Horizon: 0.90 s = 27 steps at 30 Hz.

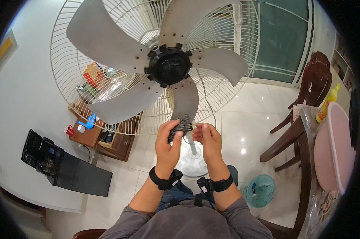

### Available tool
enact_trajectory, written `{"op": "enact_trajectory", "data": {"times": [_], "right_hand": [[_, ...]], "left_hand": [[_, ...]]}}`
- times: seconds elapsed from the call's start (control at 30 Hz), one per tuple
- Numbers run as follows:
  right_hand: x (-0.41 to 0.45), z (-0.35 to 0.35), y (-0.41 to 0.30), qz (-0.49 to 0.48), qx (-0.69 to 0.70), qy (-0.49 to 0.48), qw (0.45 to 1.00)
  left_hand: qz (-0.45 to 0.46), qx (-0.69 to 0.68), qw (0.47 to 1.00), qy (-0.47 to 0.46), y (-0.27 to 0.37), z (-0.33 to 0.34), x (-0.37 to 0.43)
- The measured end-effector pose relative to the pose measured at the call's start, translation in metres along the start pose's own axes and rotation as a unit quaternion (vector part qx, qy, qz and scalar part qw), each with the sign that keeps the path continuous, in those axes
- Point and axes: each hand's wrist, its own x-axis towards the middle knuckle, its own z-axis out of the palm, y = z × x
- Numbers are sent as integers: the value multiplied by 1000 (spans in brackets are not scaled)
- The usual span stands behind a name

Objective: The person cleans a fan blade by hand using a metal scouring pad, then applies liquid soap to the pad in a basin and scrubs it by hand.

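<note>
My left hand (168, 142) grips a dark grey scouring pad (180, 130), probably steel wool, between its thumb and fingers. The pad's upper end overlaps the lower tip of a grey fan blade (185, 100); whether they touch I cannot tell. Just right of the pad is my right hand (208, 139), its fingers curled and its thumb over them; whether something thin is pinched there is hidden. Above both hands stands a large pedestal fan with its front uncovered. Its broad blades surround a black hub (170, 66), and a white wire rear guard (63, 80) curves behind them.
The fan's round base (192, 161) rests on the tiled floor. To the left are a dark water dispenser (81, 173) and a wooden cabinet (87, 139) with an open drawer. A teal bucket (260, 191), a plastic-covered table and a pink basin (326, 149) stand right.
</note>
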Motion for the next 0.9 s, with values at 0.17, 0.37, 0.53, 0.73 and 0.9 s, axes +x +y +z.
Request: {"op": "enact_trajectory", "data": {"times": [0.17,0.37,0.53,0.73,0.9], "right_hand": [[-9,-2,-12,22,118,-80,990],[7,-17,-25,-65,96,-18,993],[34,-12,-41,-145,68,35,986],[56,1,-50,-190,37,10,981],[67,20,-58,-202,21,-56,977]], "left_hand": [[21,2,995,-96,14,21,0],[105,116,986,-59,7,13,14],[-75,-33,996,47,-14,10,30],[-162,-117,979,-50,-47,-3,37],[-156,-121,977,-78,-48,-13,36]]}}
